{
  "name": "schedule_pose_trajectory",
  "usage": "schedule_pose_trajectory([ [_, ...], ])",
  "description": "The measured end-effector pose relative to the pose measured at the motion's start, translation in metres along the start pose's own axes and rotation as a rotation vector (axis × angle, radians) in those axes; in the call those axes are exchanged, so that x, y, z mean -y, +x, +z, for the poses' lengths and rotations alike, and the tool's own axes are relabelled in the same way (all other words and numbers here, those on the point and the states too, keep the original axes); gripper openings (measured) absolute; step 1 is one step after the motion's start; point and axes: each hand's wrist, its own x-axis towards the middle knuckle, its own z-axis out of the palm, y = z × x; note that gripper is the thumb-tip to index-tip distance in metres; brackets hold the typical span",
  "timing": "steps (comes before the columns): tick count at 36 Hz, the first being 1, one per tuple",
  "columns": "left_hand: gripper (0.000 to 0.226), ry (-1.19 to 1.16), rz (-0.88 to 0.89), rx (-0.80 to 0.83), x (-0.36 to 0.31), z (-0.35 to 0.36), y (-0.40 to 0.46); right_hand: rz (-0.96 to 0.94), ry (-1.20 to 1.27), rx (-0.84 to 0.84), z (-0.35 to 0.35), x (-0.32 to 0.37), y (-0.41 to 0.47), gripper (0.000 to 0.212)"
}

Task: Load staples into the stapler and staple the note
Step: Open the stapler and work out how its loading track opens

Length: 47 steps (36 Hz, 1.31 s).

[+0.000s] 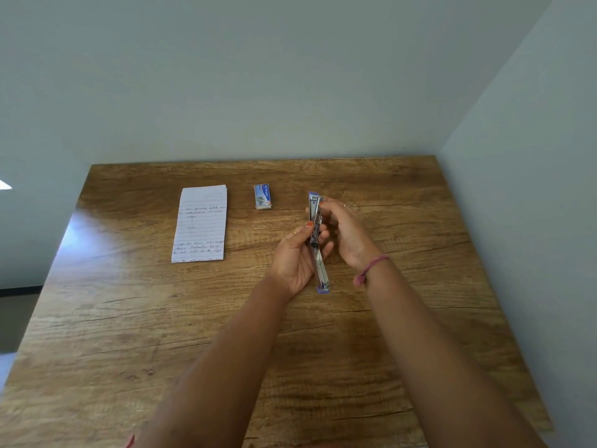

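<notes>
A blue and metal stapler (318,244), swung fully open into one long strip, is held above the wooden table (161,318), running from near to far. My left hand (295,257) grips its middle from the left. My right hand (347,234) pinches its far end with thumb and fingertips. A small blue staple box (262,196) lies on the table, left of the stapler's far end. Further left lies a lined, handwritten note (200,224), flat on the table.
The table stands in a corner, with a pale wall (290,76) behind and another on the right. Its left edge drops to the floor (16,318). A pink thread band is on my right wrist.
</notes>
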Motion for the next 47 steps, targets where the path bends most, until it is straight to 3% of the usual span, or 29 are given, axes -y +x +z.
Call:
schedule_pose_trajectory([
  [8, 0.016, 0.000, 0.007, -0.047, -0.001, 0.003, -0.002, 0.067, 0.041, -0.010, 0.001, 0.005, -0.001, 0.046],
  [14, 0.015, -0.018, 0.020, -0.053, -0.001, 0.003, -0.003, 0.084, 0.048, 0.020, 0.006, 0.008, -0.001, 0.018],
  [20, 0.015, -0.043, 0.042, -0.047, -0.001, 0.004, -0.003, 0.067, 0.054, 0.039, 0.007, 0.006, -0.001, 0.012],
  [30, 0.018, -0.061, 0.054, -0.062, 0.000, 0.003, -0.002, 0.043, -0.067, 0.000, 0.012, -0.001, -0.001, 0.022],
  [38, 0.019, -0.059, 0.056, -0.060, 0.002, 0.001, -0.001, 0.044, -0.079, 0.007, 0.012, -0.002, -0.004, 0.016],
  [47, 0.018, -0.043, 0.053, -0.056, 0.001, 0.002, -0.001, 0.026, -0.071, 0.036, 0.009, -0.008, -0.006, 0.027],
])
